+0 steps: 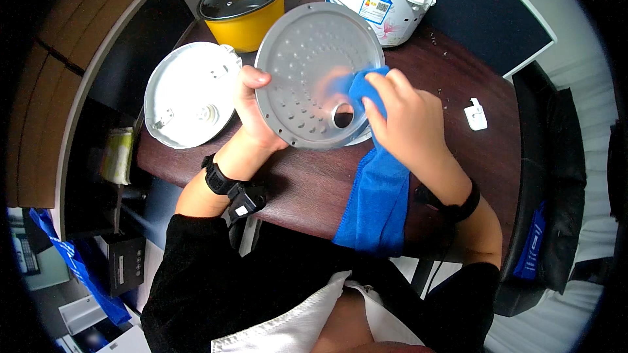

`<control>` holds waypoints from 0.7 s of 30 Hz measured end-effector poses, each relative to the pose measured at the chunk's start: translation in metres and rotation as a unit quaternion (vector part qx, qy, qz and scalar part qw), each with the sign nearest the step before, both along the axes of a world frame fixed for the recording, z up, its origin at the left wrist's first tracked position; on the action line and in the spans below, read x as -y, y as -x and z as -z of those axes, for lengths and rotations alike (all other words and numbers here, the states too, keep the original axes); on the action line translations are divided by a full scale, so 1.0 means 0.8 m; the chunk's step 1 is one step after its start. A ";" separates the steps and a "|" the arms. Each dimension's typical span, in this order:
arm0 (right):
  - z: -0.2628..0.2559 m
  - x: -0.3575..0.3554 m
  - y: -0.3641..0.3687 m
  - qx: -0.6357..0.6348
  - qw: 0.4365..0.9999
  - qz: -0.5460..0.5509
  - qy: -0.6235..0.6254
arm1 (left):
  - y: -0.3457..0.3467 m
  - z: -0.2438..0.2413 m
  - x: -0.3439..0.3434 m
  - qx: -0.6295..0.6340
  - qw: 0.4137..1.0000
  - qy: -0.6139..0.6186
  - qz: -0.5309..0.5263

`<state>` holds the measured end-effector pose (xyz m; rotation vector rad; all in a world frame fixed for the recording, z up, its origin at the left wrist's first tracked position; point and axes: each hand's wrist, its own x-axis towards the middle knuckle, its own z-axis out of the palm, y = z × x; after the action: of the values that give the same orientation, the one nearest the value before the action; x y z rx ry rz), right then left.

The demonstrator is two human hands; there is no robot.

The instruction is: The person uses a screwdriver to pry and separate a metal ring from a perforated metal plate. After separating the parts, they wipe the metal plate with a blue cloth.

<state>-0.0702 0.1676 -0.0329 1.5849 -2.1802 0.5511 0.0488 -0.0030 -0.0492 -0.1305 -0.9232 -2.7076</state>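
Note:
My left hand [255,103] grips the left rim of a round grey metal plate [304,68], its thumb lying on the face that is turned to me. The plate is dimpled, with small holes around its edge and one larger round hole low on the right. In my right hand [409,113] is a blue cloth [380,191], bunched against the plate's right side. The rest of the cloth hangs down over the table's front edge. Left of my left hand lies a white plastic lid shell [189,93], inner side up.
At the back stand a yellow pot [245,24] with a glass lid and a white rice cooker body [382,5] bearing a label. A small white plastic part [475,115] and several tiny bits lie on the right of the dark wooden table [304,186]. Black chair [549,166] at right.

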 end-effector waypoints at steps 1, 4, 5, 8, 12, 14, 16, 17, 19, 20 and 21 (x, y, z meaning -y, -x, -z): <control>0.000 0.005 0.006 -0.006 1.000 0.018 0.008 | 0.001 0.001 -0.002 0.002 1.000 0.001 0.011; -0.001 0.018 0.017 -0.021 0.998 0.044 0.033 | 0.003 0.003 -0.004 0.008 1.000 0.006 0.028; -0.002 0.021 0.015 -0.026 0.998 0.030 0.038 | 0.003 0.003 -0.003 0.011 1.000 0.011 0.018; -0.009 0.025 -0.001 -0.046 0.998 -0.010 0.029 | -0.002 0.006 0.007 0.031 0.999 0.034 -0.016; -0.006 0.011 -0.020 -0.012 0.998 -0.051 -0.020 | -0.006 0.012 0.023 -0.039 0.996 -0.063 0.044; -0.006 0.002 -0.008 -0.003 0.999 -0.024 -0.035 | -0.008 0.005 0.024 -0.109 0.982 -0.120 0.093; -0.004 -0.004 -0.004 -0.004 0.998 -0.024 -0.052 | -0.010 0.003 0.028 -0.141 0.971 -0.154 0.114; -0.004 -0.004 -0.008 -0.026 0.997 -0.031 -0.062 | -0.011 0.003 0.030 -0.140 0.971 -0.157 0.110; -0.006 0.001 -0.022 -0.067 0.994 -0.043 -0.078 | -0.012 0.003 0.034 -0.140 0.971 -0.161 0.105; -0.009 0.001 -0.029 -0.081 0.991 -0.057 -0.094 | -0.013 0.003 0.036 -0.143 0.972 -0.153 0.103; -0.007 0.004 -0.033 -0.071 0.991 -0.067 -0.090 | -0.014 0.001 0.037 -0.146 0.973 -0.145 0.101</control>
<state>-0.0437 0.1648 -0.0272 1.8157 -2.0769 0.2760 0.0600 -0.0329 -0.0504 -0.5722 -0.4458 -2.8648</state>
